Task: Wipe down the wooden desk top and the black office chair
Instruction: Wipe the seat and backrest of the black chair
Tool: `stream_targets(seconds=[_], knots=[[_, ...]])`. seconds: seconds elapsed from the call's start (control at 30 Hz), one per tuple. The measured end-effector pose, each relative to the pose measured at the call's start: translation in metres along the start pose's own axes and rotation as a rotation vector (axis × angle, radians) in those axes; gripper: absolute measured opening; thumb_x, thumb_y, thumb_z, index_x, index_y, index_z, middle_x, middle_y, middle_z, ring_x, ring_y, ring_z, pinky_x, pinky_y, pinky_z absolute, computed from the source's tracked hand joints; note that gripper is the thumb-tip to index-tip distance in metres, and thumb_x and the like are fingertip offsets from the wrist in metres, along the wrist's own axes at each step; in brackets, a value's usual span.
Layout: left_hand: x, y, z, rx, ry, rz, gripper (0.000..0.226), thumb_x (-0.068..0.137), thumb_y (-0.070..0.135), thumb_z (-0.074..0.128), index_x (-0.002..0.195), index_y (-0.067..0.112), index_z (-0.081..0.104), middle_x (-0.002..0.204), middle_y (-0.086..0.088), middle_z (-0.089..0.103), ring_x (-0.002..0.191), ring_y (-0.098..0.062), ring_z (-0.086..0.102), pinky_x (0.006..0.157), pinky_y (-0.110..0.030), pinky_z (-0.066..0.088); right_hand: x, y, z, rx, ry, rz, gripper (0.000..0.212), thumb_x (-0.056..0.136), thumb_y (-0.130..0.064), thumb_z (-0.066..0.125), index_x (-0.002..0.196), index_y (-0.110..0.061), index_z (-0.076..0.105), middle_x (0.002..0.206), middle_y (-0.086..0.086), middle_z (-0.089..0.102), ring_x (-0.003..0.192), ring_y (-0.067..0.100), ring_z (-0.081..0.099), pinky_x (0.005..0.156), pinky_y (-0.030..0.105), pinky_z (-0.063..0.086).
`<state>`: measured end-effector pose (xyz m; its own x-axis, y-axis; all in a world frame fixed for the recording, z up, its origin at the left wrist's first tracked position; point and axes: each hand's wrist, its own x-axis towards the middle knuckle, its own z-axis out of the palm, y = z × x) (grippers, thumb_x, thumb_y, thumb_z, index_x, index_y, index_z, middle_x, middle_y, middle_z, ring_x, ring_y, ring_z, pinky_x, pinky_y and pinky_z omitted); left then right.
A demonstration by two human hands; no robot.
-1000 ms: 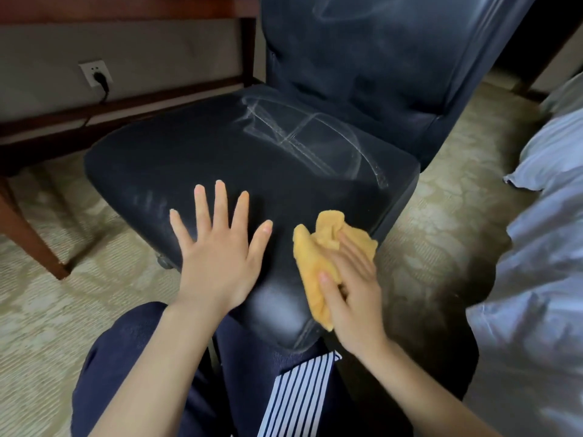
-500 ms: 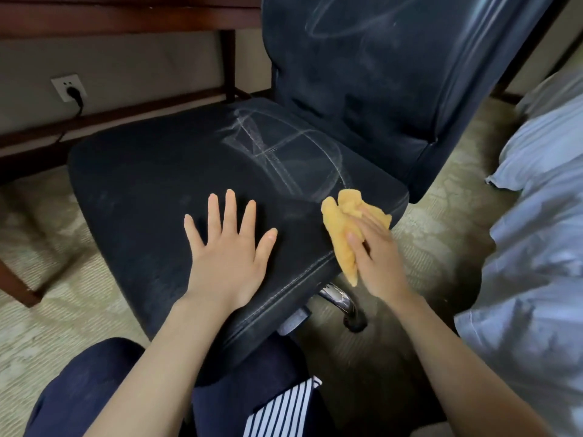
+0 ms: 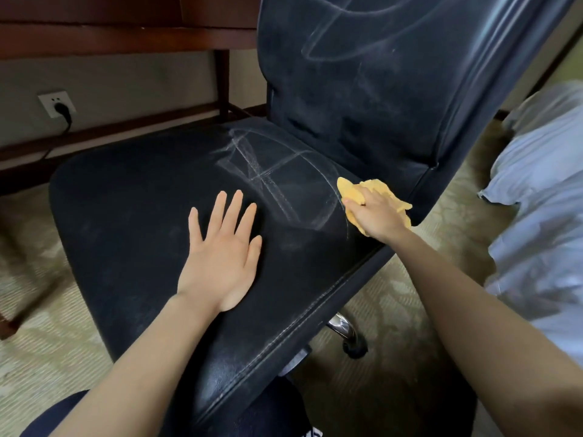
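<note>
A person wipes the black office chair [image 3: 362,89] beside the wooden bench [image 3: 126,39], whose top lies out of view above the frame. The left hand [image 3: 220,247] lies flat on the seat [image 3: 126,209], fingers spread wide and holding nothing. The right hand [image 3: 375,216] holds a bunched yellow cloth [image 3: 350,192] pressed to the seat's right edge, close to where the seat meets the backrest [image 3: 378,127].

White marks [image 3: 268,171] cross the seat just left of the cloth, and more curve over the backrest. The cloth sits at the very rim, so a stroke carried outward could slide off the edge and miss the marks altogether. A dry or loaded cloth would probably smear the pale residue across the dark surface rather than lift it.

The chair stands on casters; one caster [image 3: 355,346] shows beneath the seat on the carpet [image 3: 38,342]. A hard sideways push could roll or swivel the chair unless the flat left hand bears down enough. Pale bedding [image 3: 542,184] lies near on the right, within reach of any flicked dust.
</note>
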<state>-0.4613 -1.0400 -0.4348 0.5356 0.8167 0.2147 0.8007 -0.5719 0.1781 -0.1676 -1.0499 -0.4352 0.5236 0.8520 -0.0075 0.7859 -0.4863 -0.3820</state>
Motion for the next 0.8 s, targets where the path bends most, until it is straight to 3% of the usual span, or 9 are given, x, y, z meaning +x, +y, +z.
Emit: stream_targets(seconds=[0.07, 0.27, 0.4, 0.57, 0.7, 0.8], knots=[[-0.001, -0.002, 0.002, -0.042, 0.029, -0.037, 0.062, 0.093, 0.042, 0.004, 0.151, 0.022, 0.004, 0.159, 0.002, -0.01, 0.143, -0.015, -0.023, 0.114, -0.045, -0.015, -0.017, -0.015, 0.006, -0.047, -0.001, -0.095, 0.068, 0.085, -0.068, 0.037, 0.144, -0.035, 0.03, 0.151, -0.008, 0.033, 0.142, 0.021, 0.019, 0.11, 0.055, 0.021], [-0.002, -0.007, 0.005, -0.11, 0.076, -0.055, 0.06, 0.094, 0.04, 0.007, 0.151, 0.022, 0.01, 0.16, 0.001, -0.003, 0.143, -0.013, -0.019, 0.113, -0.039, -0.018, -0.1, -0.067, 0.025, -0.086, 0.014, -0.381, 0.065, 0.08, -0.07, 0.029, 0.138, -0.041, 0.039, 0.139, -0.012, 0.045, 0.136, 0.015, 0.03, 0.107, 0.052, 0.028], [-0.003, -0.013, 0.004, -0.145, 0.076, -0.03, 0.058, 0.095, 0.039, 0.01, 0.151, 0.022, 0.012, 0.16, 0.001, 0.0, 0.144, -0.011, -0.016, 0.113, -0.035, -0.018, -0.16, -0.086, 0.043, -0.005, 0.042, -0.507, 0.064, 0.082, -0.07, 0.031, 0.138, -0.04, 0.042, 0.144, -0.014, 0.044, 0.14, 0.008, 0.025, 0.114, 0.04, 0.02], [-0.006, -0.018, 0.0, -0.205, 0.082, 0.018, 0.056, 0.097, 0.039, 0.014, 0.151, 0.023, 0.013, 0.159, 0.004, 0.003, 0.144, -0.008, -0.013, 0.114, -0.027, -0.016, -0.188, -0.076, 0.047, 0.075, 0.049, -0.573, 0.056, 0.086, -0.064, 0.036, 0.136, -0.041, 0.045, 0.143, -0.018, 0.042, 0.138, -0.002, 0.023, 0.112, 0.027, 0.014], [-0.005, -0.019, 0.001, -0.177, 0.08, 0.014, 0.057, 0.097, 0.041, 0.013, 0.151, 0.022, 0.013, 0.159, 0.005, 0.003, 0.145, -0.009, -0.012, 0.116, -0.03, -0.014, -0.168, -0.052, 0.029, -0.027, 0.028, -0.516, 0.057, 0.086, -0.068, 0.025, 0.14, -0.049, 0.033, 0.147, -0.017, 0.038, 0.139, 0.0, 0.023, 0.115, 0.035, 0.022], [-0.005, -0.017, 0.003, -0.165, 0.08, 0.001, 0.058, 0.097, 0.041, 0.013, 0.151, 0.022, 0.013, 0.159, 0.004, 0.004, 0.145, -0.01, -0.011, 0.116, -0.031, -0.014, -0.135, -0.026, 0.011, 0.028, 0.039, -0.365, 0.053, 0.088, -0.062, 0.031, 0.139, -0.047, 0.035, 0.146, -0.011, 0.041, 0.139, 0.008, 0.028, 0.113, 0.043, 0.027]])
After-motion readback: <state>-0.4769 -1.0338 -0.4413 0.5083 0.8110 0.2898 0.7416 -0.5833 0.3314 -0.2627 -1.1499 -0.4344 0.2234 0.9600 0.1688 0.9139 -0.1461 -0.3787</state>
